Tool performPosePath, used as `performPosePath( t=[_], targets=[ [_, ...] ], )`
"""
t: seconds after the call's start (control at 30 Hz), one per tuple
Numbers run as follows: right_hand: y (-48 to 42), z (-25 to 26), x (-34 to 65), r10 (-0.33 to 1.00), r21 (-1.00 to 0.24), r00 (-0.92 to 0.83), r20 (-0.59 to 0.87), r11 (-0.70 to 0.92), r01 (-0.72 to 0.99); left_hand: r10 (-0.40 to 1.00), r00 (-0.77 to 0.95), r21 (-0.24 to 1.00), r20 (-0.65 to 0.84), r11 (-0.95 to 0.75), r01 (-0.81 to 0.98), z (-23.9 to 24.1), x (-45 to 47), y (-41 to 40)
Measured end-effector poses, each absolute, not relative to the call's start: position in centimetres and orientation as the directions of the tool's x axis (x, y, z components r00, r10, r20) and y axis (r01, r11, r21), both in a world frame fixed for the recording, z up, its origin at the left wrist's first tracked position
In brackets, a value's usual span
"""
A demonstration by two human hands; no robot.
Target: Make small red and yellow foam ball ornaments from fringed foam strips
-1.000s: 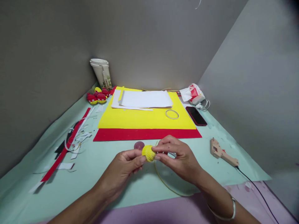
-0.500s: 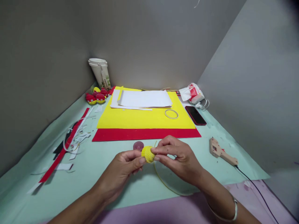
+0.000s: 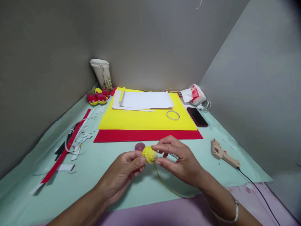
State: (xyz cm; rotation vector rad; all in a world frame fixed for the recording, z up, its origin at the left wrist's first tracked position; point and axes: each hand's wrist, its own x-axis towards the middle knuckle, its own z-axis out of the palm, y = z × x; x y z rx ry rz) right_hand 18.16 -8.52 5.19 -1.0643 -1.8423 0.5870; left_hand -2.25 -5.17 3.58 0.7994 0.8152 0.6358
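Observation:
A small yellow ball-shaped piece with a knitted or woven texture (image 3: 149, 155) is held over the near part of the table. My left hand (image 3: 128, 164) pinches its left side between thumb and fingers. With thumb and forefinger, my right hand (image 3: 178, 158) grips its right edge, where a whitish patch shows. A thin grey metallic tool (image 3: 174, 155) lies partly hidden within my right hand; its kind is unclear. From under the ball a pale yellow strand (image 3: 164, 185) curves down to the table. Just behind the ball sits a round purple object (image 3: 139, 146).
Yellow and red sheets (image 3: 148, 135) with white paper (image 3: 147, 99) and a ring (image 3: 173, 115) lie beyond my hands. Strips and scraps (image 3: 66, 147) are at left. A phone (image 3: 197, 117) and corded beige glue gun (image 3: 224, 153) lie right; a white cup (image 3: 101, 73) stands back left.
The ball has turned a little, bringing the whitish patch into view. My right forefinger has shifted to its upper edge, its fingers spread wider. The short strand end above the ball no longer shows.

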Motion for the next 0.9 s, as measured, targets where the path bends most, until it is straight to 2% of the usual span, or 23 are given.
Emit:
performPosePath(
  t=[0.3, 0.57, 0.9],
  targets=[
    [-8.4, 5.4, 18.1, 0.852, -0.736, -0.246, 0.463, 0.524, 0.429, 0.733, 0.552, 0.796, -0.398, 0.575, -0.19, 3.5, -2.3, -5.1],
    [-8.4, 5.1, 18.2, 0.882, -0.778, -0.286, 0.375, 0.467, 0.42, 0.688, 0.581, 0.728, -0.435, 0.648, -0.223, 3.9, -1.9, -5.1],
    [-8.0, 4.6, 17.9, 0.916, -0.817, -0.225, 0.331, 0.398, 0.418, 0.747, 0.512, 0.784, -0.424, 0.586, -0.207, 2.9, -2.1, -5.1]
  ],
)
